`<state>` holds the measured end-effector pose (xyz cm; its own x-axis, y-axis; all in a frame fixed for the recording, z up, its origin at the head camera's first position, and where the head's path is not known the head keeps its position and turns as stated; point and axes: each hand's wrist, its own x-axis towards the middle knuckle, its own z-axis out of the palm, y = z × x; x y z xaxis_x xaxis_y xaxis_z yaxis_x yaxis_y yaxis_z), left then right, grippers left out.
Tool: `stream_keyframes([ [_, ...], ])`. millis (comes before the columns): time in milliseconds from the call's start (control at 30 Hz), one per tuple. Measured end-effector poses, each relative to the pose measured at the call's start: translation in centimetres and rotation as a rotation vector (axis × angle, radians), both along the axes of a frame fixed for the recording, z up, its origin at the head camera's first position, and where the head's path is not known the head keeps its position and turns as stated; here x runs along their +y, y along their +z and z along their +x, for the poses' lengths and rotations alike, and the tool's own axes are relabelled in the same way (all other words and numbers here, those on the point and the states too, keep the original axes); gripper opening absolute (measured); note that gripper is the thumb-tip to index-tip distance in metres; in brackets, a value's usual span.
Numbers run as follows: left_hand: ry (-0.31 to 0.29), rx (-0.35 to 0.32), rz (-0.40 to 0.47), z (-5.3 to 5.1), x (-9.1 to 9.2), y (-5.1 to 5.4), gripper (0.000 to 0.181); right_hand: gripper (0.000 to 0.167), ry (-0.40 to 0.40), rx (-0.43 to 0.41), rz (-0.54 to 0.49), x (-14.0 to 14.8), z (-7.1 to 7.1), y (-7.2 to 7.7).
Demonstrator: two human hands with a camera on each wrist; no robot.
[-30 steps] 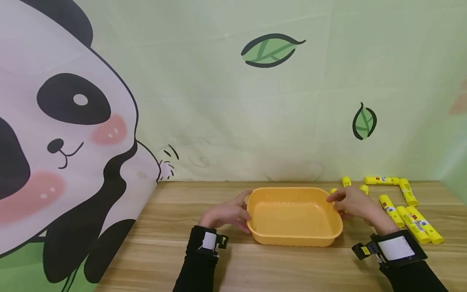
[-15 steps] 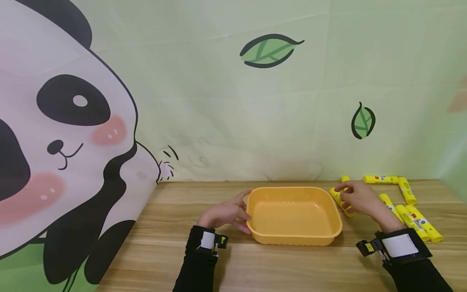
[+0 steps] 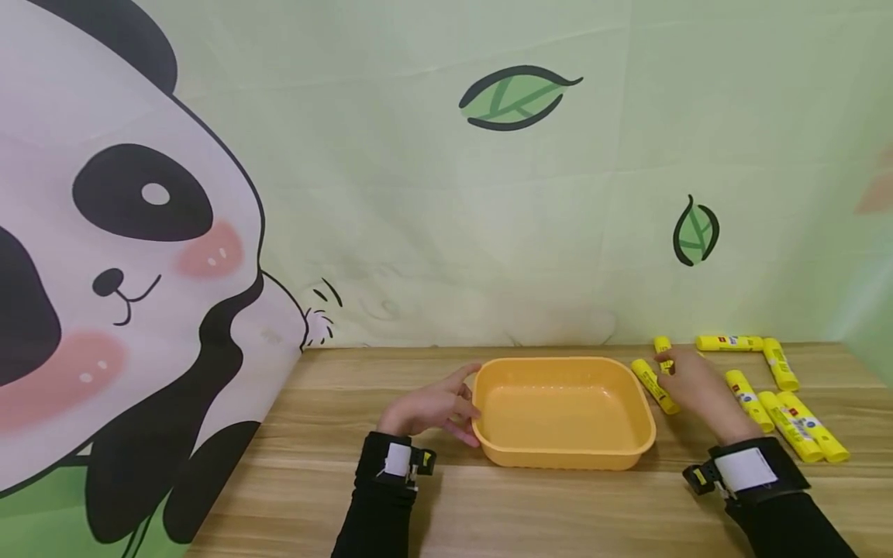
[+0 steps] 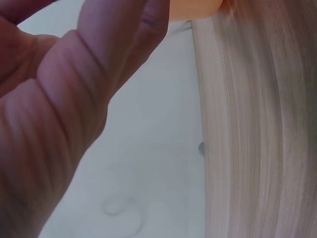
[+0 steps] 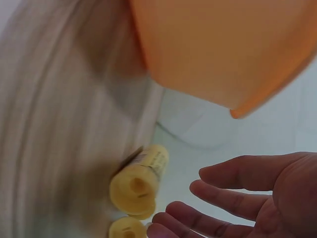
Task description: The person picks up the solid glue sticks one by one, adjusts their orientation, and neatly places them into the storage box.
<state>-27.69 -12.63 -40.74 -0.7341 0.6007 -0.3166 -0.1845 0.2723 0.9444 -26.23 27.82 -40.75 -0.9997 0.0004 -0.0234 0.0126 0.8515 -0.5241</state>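
An orange-yellow tray (image 3: 565, 415) stands on the wooden table with nothing inside. My left hand (image 3: 432, 409) is at its left end, fingers touching the rim and side wall; in the left wrist view that hand (image 4: 64, 89) fills the left and the tray (image 4: 195, 7) shows at the top. My right hand (image 3: 698, 391) is over the yellow glue sticks to the right of the tray, near one slanting stick (image 3: 654, 386) and another behind it (image 3: 662, 345). In the right wrist view its fingers (image 5: 237, 171) are extended, holding nothing, beside a yellow stick (image 5: 141, 181).
More yellow glue sticks lie at the right: one along the back edge (image 3: 729, 343), one beside it (image 3: 780, 364), and several nearer (image 3: 749, 401). A green cloth backdrop (image 3: 391, 194) with a panda and leaves rises behind the table.
My right hand has let go of the tray's right rim and moved right and slightly back, over the glue sticks. My left hand has stayed at the tray.
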Motion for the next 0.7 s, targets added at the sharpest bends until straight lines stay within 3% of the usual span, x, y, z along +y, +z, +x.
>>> stream_keyframes([
  [300, 0.023, 0.035, -0.043, -0.2, 0.0, -0.1, 0.084, 0.047, -0.023, -0.056, 0.011, -0.4, 0.0, -0.5],
  [700, 0.032, 0.082, -0.046, -0.2, 0.0, 0.0, 0.081, 0.042, 0.035, 0.070, 0.086, -1.2, -0.4, -1.7],
])
